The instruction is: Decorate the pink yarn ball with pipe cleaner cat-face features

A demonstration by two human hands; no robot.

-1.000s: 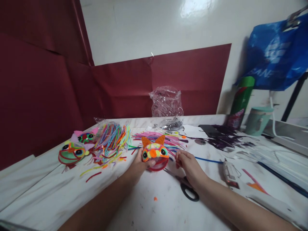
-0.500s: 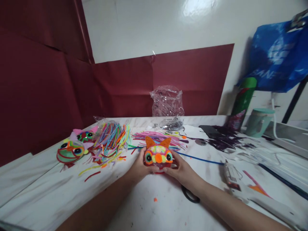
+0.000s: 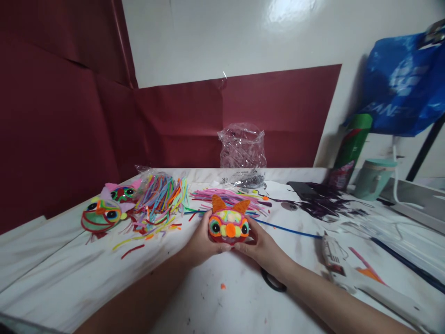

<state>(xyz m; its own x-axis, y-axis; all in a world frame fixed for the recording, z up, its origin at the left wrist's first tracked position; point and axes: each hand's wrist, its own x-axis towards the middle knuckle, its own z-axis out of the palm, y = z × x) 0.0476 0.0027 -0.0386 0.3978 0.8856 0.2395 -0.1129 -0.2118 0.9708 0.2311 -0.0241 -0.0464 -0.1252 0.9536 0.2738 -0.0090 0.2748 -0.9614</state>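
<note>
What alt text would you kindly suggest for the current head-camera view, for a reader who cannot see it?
The left hand and right hand together hold a colourful, orange-eared animal-head craft facing the camera over a marble-patterned table. Two similar crafts and piled pipe cleaners lie to the left; a glue gun lies to the right.

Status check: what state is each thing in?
Orange-eared face: upright, held between both hands
Left hand: gripping one side
Right hand: gripping the other
Scissors: mostly hidden by the right arm; open or shut, cannot tell
Glue gun: lying down; power unclear
Blue bag: hanging
Mint cup: upright
Clear plastic bag: crumpled
</note>
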